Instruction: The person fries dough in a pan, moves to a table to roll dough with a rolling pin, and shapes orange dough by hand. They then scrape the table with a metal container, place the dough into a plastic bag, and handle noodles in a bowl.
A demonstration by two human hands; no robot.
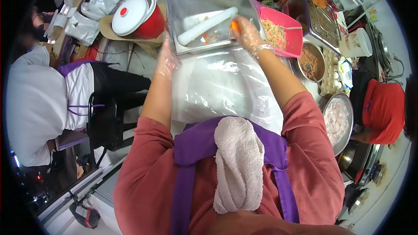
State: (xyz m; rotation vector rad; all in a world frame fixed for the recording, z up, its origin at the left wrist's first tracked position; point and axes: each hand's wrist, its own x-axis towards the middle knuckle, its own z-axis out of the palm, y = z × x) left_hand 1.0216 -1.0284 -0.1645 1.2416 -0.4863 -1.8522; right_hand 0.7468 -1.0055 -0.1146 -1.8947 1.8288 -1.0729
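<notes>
Kitchen counter: right hand on orange piece in metal tray

Crowded kitchen, clear plastic sheet (222,89) spread on the counter, metal tray (174,6) at its far edge. White rod (208,26) lies diagonally in the tray, with a pale item (196,19) partly under it and small orange bits (209,38) on the tray floor.

Right hand (249,37): clear glove, fingers closed around an orange piece (235,27), over the right part of the tray, just beside the rod's upper end. Left hand (166,58): also clear-gloved, at the tray's near left corner. Fingers point away from the body and look fairly straight; can't tell whether they grip the rim.

Right of the tray: pink tub (295,39) of crumbly mix with a utensil in it, then pan (321,58) of brown mix, egg carton (331,67) with some eggs, and metal bowl (349,124) of pale pieces nearer the body. White container (359,43) farther right.

Left of the tray: red pot (152,21), white lid on. White plastic bags (82,28) beyond it.

One person (39,100) in a pale top far left, another person (384,111) in red far right. Both well apart from the tray.
</notes>
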